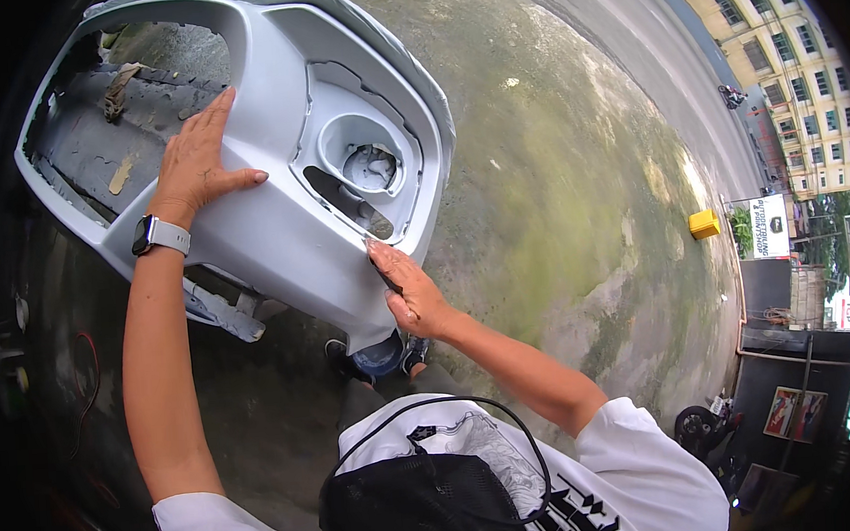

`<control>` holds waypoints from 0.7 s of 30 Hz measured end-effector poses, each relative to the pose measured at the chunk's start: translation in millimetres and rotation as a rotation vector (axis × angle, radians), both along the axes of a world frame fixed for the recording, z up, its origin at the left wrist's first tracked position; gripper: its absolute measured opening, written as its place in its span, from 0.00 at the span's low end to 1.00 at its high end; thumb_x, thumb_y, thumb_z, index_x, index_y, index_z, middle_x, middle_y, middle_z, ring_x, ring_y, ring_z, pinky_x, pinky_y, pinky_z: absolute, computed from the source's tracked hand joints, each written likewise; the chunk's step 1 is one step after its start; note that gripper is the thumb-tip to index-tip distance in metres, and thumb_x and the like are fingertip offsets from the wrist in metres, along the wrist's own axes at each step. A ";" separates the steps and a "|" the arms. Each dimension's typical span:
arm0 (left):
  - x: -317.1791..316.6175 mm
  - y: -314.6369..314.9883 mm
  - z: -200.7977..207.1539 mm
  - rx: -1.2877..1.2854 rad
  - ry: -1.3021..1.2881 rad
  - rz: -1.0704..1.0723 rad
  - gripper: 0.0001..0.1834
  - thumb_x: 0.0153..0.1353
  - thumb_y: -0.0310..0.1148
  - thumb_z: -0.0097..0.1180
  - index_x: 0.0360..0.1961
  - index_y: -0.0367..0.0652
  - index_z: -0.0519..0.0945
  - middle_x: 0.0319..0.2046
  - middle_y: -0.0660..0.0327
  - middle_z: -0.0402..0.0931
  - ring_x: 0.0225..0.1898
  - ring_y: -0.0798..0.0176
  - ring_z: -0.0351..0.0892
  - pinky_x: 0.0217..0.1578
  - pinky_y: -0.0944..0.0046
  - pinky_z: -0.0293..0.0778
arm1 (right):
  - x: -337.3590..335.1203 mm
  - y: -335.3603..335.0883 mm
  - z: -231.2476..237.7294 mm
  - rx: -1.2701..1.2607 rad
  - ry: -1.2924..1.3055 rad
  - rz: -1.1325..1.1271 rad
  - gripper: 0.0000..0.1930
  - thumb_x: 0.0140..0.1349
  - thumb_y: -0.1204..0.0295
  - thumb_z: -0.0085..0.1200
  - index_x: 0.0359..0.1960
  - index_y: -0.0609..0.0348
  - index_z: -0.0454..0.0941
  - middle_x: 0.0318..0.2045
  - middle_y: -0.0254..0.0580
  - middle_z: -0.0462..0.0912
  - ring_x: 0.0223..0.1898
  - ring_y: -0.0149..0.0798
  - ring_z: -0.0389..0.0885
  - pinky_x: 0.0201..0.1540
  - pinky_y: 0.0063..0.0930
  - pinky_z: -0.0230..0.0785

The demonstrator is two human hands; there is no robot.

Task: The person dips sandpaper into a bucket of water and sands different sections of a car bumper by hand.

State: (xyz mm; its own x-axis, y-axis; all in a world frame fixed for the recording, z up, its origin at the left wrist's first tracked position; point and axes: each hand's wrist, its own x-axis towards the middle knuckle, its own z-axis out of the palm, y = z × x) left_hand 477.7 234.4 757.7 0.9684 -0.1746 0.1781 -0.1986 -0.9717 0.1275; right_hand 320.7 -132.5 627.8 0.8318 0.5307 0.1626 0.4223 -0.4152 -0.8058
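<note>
A car bumper cover (275, 206) in matte light grey stands tilted in front of me, with a large grille opening on the left and a round fog lamp recess (372, 166) on the right. My left hand (195, 163) lies flat on the panel beside the grille opening, fingers stretched and thumb spread. Against the bumper's near edge, just below the lamp recess, my right hand (409, 291) presses with its fingers together. A thin dark piece (387, 281), sandpaper by its look, shows between thumb and fingers; most of it is hidden.
Under the bumper is a dark support (95, 120) with a crumpled rag (121, 92) on it. A blue container (379, 354) stands by my feet. Mossy concrete (548, 209) stretches right toward a yellow container (703, 224), a parked motorcycle (703, 429) and a road (626, 49).
</note>
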 end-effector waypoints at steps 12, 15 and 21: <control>-10.9 -12.7 10.5 0.094 -0.069 -0.078 0.62 0.46 0.65 0.71 0.81 0.63 0.56 0.78 0.55 0.57 0.76 0.41 0.59 0.73 0.39 0.57 | 33.7 -152.1 -29.5 -0.766 -0.189 -0.345 0.40 0.60 0.67 0.52 0.77 0.57 0.60 0.78 0.48 0.62 0.79 0.47 0.56 0.82 0.50 0.40; -41.5 -30.9 -10.9 0.322 -0.224 -0.147 0.46 0.62 0.53 0.64 0.80 0.67 0.59 0.81 0.58 0.50 0.79 0.43 0.50 0.76 0.38 0.47 | -37.6 -203.7 -61.3 -0.319 0.052 -0.505 0.36 0.62 0.70 0.45 0.76 0.60 0.62 0.77 0.54 0.62 0.78 0.53 0.58 0.80 0.46 0.46; -144.9 -149.0 -73.3 0.300 -0.097 -0.230 0.34 0.72 0.49 0.52 0.77 0.56 0.65 0.81 0.59 0.51 0.81 0.46 0.45 0.79 0.39 0.37 | -188.8 -313.8 -106.0 -0.141 0.698 -1.039 0.32 0.68 0.66 0.37 0.74 0.62 0.66 0.68 0.60 0.74 0.70 0.54 0.71 0.72 0.38 0.60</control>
